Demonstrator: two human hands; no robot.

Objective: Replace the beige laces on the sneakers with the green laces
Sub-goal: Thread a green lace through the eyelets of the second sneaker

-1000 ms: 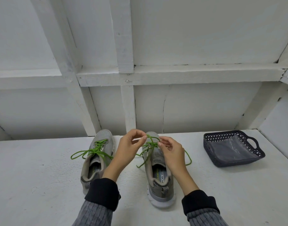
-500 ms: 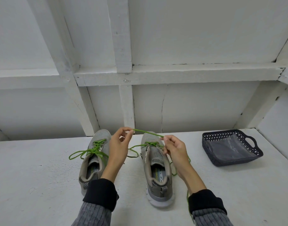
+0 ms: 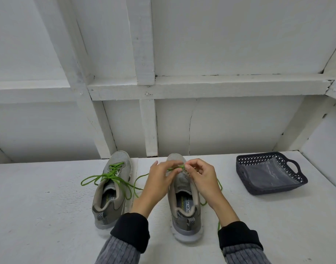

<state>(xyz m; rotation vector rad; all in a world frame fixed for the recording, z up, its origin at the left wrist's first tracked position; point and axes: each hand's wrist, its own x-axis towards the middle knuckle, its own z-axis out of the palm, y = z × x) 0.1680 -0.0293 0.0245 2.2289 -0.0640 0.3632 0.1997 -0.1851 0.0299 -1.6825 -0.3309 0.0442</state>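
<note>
Two grey sneakers stand side by side on the white worktop (image 3: 49, 216), toes toward the wall. The left sneaker (image 3: 112, 189) carries a green lace (image 3: 108, 176) tied in loose loops. Over the right sneaker (image 3: 184, 202), the left hand (image 3: 159, 180) and right hand (image 3: 200, 178) meet, each grip pinched narrow on its green lace (image 3: 177, 168). A dark basket (image 3: 273, 189) sits well apart to the right.
</note>
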